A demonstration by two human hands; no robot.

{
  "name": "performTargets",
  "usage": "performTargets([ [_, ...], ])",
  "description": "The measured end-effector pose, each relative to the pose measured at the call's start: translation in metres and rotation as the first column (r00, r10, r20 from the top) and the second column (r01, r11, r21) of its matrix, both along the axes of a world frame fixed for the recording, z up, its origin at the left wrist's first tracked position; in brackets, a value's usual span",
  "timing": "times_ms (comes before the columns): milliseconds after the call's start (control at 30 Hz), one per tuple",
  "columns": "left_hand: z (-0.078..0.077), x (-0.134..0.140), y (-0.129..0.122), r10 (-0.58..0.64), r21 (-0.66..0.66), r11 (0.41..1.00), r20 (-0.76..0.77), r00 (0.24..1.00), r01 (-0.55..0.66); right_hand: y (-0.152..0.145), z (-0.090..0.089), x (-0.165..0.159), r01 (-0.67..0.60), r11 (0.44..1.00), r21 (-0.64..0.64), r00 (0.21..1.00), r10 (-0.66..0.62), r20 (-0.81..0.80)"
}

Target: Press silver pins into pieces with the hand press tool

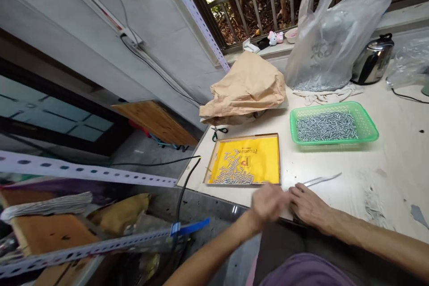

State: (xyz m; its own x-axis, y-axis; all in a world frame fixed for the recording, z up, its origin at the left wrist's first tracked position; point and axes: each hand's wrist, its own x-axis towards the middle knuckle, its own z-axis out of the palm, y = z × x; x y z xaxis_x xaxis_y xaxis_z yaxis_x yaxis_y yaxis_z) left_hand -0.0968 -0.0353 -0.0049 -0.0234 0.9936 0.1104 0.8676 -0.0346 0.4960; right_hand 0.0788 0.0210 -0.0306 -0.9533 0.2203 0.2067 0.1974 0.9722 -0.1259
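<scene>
My left hand (270, 203) is closed and blurred by motion, just past the near right corner of a shallow tray (279, 161). The tray has a yellow printed lining (266, 163), and small metal pins (234, 175) are heaped toward its near left side. Beside it my right hand (308, 205) rests at the table's front edge, its fingers curled together. Whatever either hand holds is hidden. A thin, pale, pointed strip (323, 179) lies on the table, extending from beyond my right fingers. Farther right stands a green plastic basket (370, 132) with many similar metal pins (326, 126).
A crumpled brown paper bag (248, 87) and green-handled scissors (219, 131) sit behind the tray. At the back are a clear plastic bag (328, 49), a cloth (331, 94) and a metal kettle (373, 60). A black cable (181, 192) hangs by the table's left edge.
</scene>
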Motion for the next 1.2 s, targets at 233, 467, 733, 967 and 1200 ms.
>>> performTargets([
  [233, -0.003, -0.088, 0.11, 0.402, 0.044, 0.914, -0.239, 0.884, -0.404, -0.004, -0.03, 0.006, 0.097, 0.995, 0.031, 0.985, -0.091, -0.147],
  [467, -0.027, -0.104, 0.131, 0.357, -0.014, 0.928, -0.262, 0.897, -0.373, 0.007, -0.031, 0.004, -0.008, 0.994, -0.108, 0.983, -0.012, -0.183],
  [733, -0.031, -0.107, 0.122, 0.371, 0.03, 0.926, -0.26, 0.891, -0.377, 0.028, 0.015, 0.018, 0.009, 0.86, -0.511, 0.988, -0.087, -0.131],
  [967, -0.027, -0.103, 0.128, 0.338, -0.058, 0.925, -0.323, 0.884, -0.375, 0.036, 0.012, 0.042, 0.198, 0.887, -0.417, 0.944, -0.287, -0.163],
  [1200, -0.027, -0.109, 0.122, 0.345, -0.022, 0.934, -0.194, 0.918, -0.356, 0.033, 0.02, 0.071, 0.243, 0.86, -0.449, 0.912, -0.36, -0.197],
])
